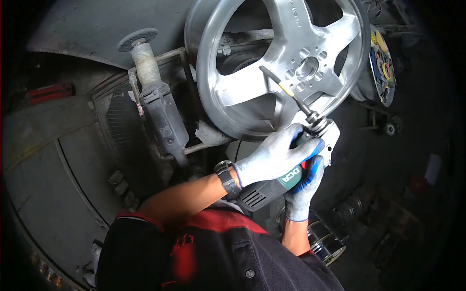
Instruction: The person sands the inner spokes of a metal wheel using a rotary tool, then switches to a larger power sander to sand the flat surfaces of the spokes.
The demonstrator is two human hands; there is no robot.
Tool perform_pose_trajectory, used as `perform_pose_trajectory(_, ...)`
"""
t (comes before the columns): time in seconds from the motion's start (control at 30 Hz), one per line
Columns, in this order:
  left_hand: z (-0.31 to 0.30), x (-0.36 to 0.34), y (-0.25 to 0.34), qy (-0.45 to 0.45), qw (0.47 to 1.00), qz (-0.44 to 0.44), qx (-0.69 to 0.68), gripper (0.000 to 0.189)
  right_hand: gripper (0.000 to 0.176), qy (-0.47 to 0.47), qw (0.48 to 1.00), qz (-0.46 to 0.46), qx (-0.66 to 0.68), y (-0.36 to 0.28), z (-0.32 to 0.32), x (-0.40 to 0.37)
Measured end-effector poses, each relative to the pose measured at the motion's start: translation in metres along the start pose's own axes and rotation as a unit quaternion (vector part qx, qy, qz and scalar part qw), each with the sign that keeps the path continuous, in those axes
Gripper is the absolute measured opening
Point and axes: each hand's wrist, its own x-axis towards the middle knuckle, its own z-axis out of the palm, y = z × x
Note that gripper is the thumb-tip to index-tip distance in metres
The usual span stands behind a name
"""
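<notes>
A green and black DCA power tool (291, 178) is held between my two gloved hands, its body slanting down to the left. My left hand (281, 153), with a watch on its wrist, wraps over the top of the tool near its head. My right hand (309, 186) grips it from the other side, fingers closed around it. From the tool's head a thin dark shaft with a yellow band (285, 88) points up and left, its tip in front of a spoke. The shiny five-spoke wheel rim (238, 87) stands just beyond my hands.
Left of the rim, a grey grinder (162, 114) with a round disc (138, 40) rests on a metal frame. A tray (383, 70) of small items is at the right. More rims (326, 242) lie at lower right, and a red object (50, 93) at far left.
</notes>
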Motion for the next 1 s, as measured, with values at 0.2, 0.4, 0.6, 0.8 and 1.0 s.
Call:
perform_pose_trajectory(0.2,0.001,-0.005,0.001,0.024,0.999,0.023,0.027,0.036,0.055,0.002,0.999,0.038,0.036,0.009,-0.008,-0.008)
perform_pose_trajectory(0.4,-0.004,0.005,0.01,-0.003,0.998,-0.049,0.049,0.036,0.05,0.021,0.996,0.012,0.082,0.008,0.009,0.0)
perform_pose_trajectory(0.6,-0.007,-0.026,0.01,0.059,0.995,-0.012,0.076,0.036,0.055,-0.025,0.998,0.009,0.056,0.017,0.018,-0.022)
perform_pose_trajectory(0.8,-0.003,-0.016,0.005,0.065,0.994,-0.03,0.086,0.045,0.054,-0.047,0.994,0.035,0.095,0.015,0.013,-0.016)
perform_pose_trajectory(1.0,-0.007,-0.005,0.007,0.027,0.984,-0.087,0.15,0.058,0.054,-0.027,0.993,0.022,0.115,0.013,0.022,-0.012)
